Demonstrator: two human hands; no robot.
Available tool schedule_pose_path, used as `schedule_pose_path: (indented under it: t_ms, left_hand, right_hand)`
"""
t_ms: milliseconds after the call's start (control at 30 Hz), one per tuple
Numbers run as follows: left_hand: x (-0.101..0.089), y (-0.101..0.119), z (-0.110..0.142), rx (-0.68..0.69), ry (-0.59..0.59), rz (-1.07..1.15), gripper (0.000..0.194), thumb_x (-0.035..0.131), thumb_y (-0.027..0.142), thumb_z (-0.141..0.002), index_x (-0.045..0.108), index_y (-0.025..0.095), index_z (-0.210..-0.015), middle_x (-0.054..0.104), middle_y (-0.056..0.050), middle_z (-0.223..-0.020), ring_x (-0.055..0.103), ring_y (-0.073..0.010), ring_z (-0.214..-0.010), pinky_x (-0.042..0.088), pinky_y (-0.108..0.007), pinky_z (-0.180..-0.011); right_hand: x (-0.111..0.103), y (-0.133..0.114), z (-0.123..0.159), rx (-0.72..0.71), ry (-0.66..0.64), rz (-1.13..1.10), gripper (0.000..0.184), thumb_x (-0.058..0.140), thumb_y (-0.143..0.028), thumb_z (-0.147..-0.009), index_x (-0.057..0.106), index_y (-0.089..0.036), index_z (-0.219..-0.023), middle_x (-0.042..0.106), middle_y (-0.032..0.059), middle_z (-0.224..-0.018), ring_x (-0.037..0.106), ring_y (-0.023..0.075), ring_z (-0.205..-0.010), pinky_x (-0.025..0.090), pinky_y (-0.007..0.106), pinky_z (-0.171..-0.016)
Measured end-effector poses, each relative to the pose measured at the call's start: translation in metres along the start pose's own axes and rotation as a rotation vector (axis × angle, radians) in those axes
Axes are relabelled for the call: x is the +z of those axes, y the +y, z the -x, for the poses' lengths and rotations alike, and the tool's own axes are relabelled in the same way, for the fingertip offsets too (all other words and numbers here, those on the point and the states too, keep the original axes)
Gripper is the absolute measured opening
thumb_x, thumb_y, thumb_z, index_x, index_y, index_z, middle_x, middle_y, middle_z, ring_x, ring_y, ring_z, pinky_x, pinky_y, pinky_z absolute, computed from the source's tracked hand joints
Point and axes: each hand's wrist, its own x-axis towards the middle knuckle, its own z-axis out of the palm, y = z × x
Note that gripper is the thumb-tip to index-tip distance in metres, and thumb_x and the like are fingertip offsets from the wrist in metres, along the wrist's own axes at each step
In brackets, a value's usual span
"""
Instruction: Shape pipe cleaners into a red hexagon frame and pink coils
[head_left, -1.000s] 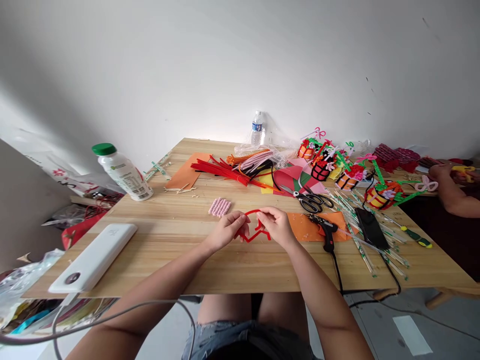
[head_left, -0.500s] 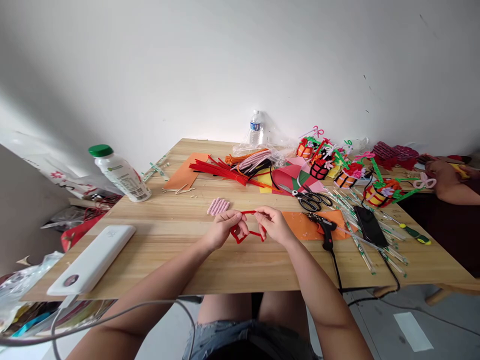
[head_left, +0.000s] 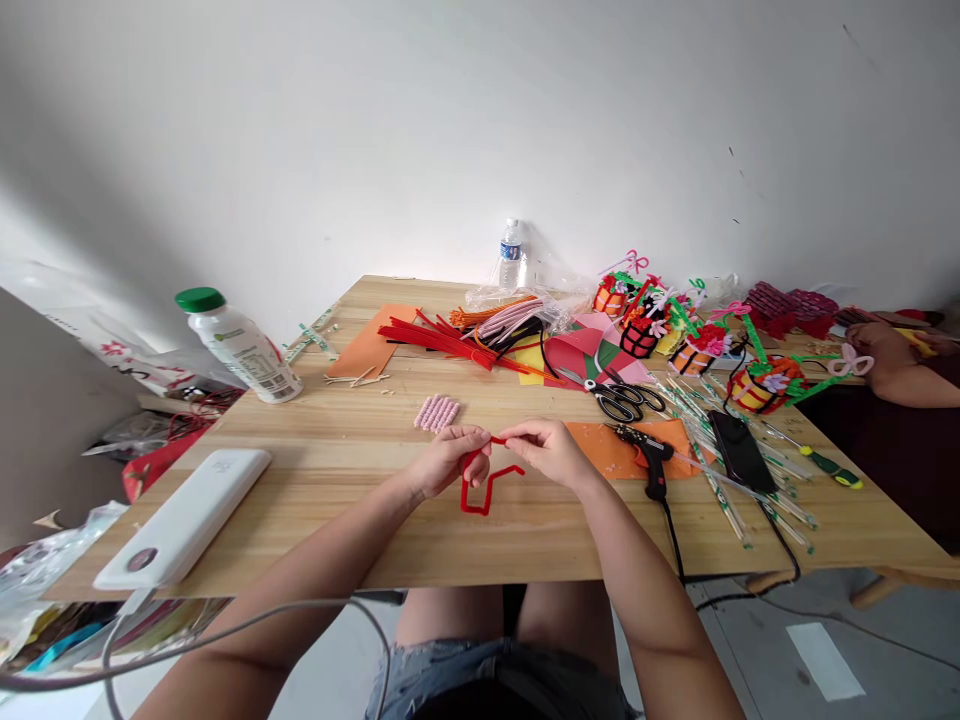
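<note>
A red pipe cleaner (head_left: 475,509), bent into square corners, hangs between my two hands above the wooden table (head_left: 337,520). My left hand (head_left: 454,462) is closed on it, pinching one stretch between thumb and finger. Close by, my right hand (head_left: 546,450) pinches the upper end of the same pipe cleaner. Its other end sticks out free below the right fingers. Just beyond my left hand lies a row of pink coiled pieces (head_left: 437,413). A bundle of straight red pipe cleaners (head_left: 435,340) rests farther back.
Right of my hands are a hot glue gun (head_left: 651,460), scissors (head_left: 619,400), a phone (head_left: 739,452) and straws. Small decorated baskets (head_left: 694,358) stand behind. At left are a white power bank (head_left: 187,520) and a bottle (head_left: 244,345). Another person's arm (head_left: 904,370) shows far right.
The pipe cleaner's bent part has swung lower, and its free end has come out from my right fingers. My right hand has moved slightly closer to my left.
</note>
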Motion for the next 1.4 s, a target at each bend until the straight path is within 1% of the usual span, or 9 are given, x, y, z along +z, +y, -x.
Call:
schedule_pose_path:
  t_ms: [233, 367, 433, 567, 800, 900, 1033, 1233, 1400]
  left_hand:
    - [0.001, 0.002, 0.001, 0.064, -0.007, 0.041, 0.025, 0.057, 0.028, -0.081, 0.057, 0.012, -0.061, 0.053, -0.002, -0.039, 0.052, -0.0143, -0.04, 0.039, -0.026, -0.046]
    - [0.004, 0.006, 0.001, 0.157, 0.064, 0.168, 0.023, 0.058, 0.032, -0.082, 0.057, 0.013, -0.068, 0.059, -0.004, -0.052, 0.056, -0.0153, -0.052, 0.039, -0.025, -0.049]
    - [0.005, 0.008, 0.0, 0.188, 0.09, 0.228, 0.02, 0.06, 0.031, -0.081, 0.057, 0.014, -0.071, 0.06, -0.003, -0.056, 0.056, -0.0146, -0.056, 0.041, -0.025, -0.053]
    - [0.004, 0.011, -0.002, 0.223, 0.123, 0.307, 0.018, 0.061, 0.03, -0.082, 0.057, 0.014, -0.073, 0.057, -0.001, -0.055, 0.054, -0.0122, -0.057, 0.043, -0.025, -0.058]
    - [0.003, 0.011, -0.004, 0.285, 0.169, 0.288, 0.02, 0.063, 0.035, -0.08, 0.055, 0.017, -0.077, 0.05, 0.003, -0.052, 0.049, -0.0109, -0.054, 0.039, -0.025, -0.055]
    - [0.003, 0.009, -0.004, 0.301, 0.169, 0.208, 0.023, 0.063, 0.038, -0.08, 0.056, 0.016, -0.077, 0.053, 0.002, -0.053, 0.052, -0.0118, -0.056, 0.041, -0.026, -0.058]
    - [0.002, 0.005, -0.005, 0.304, 0.18, 0.107, 0.025, 0.063, 0.039, -0.081, 0.056, 0.015, -0.08, 0.059, 0.0, -0.055, 0.054, -0.0122, -0.055, 0.042, -0.025, -0.059]
    - [0.001, 0.004, -0.002, 0.211, 0.133, 0.046, 0.021, 0.066, 0.033, -0.078, 0.059, 0.013, -0.078, 0.064, -0.004, -0.061, 0.06, -0.0148, -0.057, 0.045, -0.027, -0.059]
    - [0.004, 0.006, 0.002, 0.11, 0.089, 0.105, 0.016, 0.072, 0.019, -0.068, 0.065, 0.011, -0.081, 0.067, -0.008, -0.086, 0.063, -0.0149, -0.061, 0.049, -0.03, -0.063]
  right_hand:
    - [0.003, -0.002, 0.0, 0.042, -0.019, -0.183, 0.024, 0.064, -0.034, -0.077, 0.07, -0.016, -0.091, 0.064, 0.0026, -0.071, 0.052, 0.0111, -0.058, 0.041, 0.024, -0.053]
    - [0.002, 0.003, -0.004, 0.067, 0.081, -0.416, 0.029, 0.054, -0.034, -0.082, 0.066, -0.018, -0.103, 0.06, 0.0019, -0.075, 0.048, 0.0098, -0.057, 0.039, 0.023, -0.051]
    - [0.002, 0.004, -0.006, 0.1, 0.096, -0.497, 0.03, 0.051, -0.024, -0.076, 0.066, -0.018, -0.1, 0.062, 0.0033, -0.083, 0.047, 0.0098, -0.057, 0.04, 0.024, -0.051]
    - [0.002, 0.003, -0.008, 0.28, -0.053, -0.583, 0.043, 0.047, -0.012, -0.056, 0.067, -0.015, -0.093, 0.066, 0.0065, -0.089, 0.049, 0.0123, -0.062, 0.041, 0.023, -0.05]
    - [-0.002, 0.0, -0.008, 0.398, -0.04, -0.659, 0.042, 0.045, -0.009, -0.051, 0.067, -0.016, -0.087, 0.068, 0.0072, -0.09, 0.06, 0.0206, -0.089, 0.048, 0.028, -0.065]
    - [-0.005, -0.004, -0.006, 0.37, -0.151, -0.776, 0.038, 0.051, -0.015, -0.061, 0.065, -0.016, -0.096, 0.068, 0.0087, -0.092, 0.062, 0.0216, -0.086, 0.049, 0.03, -0.065]
    - [-0.004, -0.007, -0.004, 0.229, -0.061, -0.731, 0.024, 0.06, -0.032, -0.077, 0.064, -0.014, -0.092, 0.068, 0.0076, -0.082, 0.063, 0.0176, -0.074, 0.05, 0.029, -0.064]
    - [-0.002, -0.008, -0.002, 0.201, -0.008, -0.691, 0.029, 0.071, -0.038, -0.072, 0.061, -0.015, -0.087, 0.06, -0.0002, -0.065, 0.059, 0.0141, -0.055, 0.051, 0.028, -0.049]
    - [-0.003, -0.012, -0.002, 0.205, -0.042, -0.751, 0.031, 0.071, -0.034, -0.072, 0.06, -0.017, -0.095, 0.044, -0.0073, -0.053, 0.037, 0.0053, -0.042, 0.039, 0.018, -0.036]
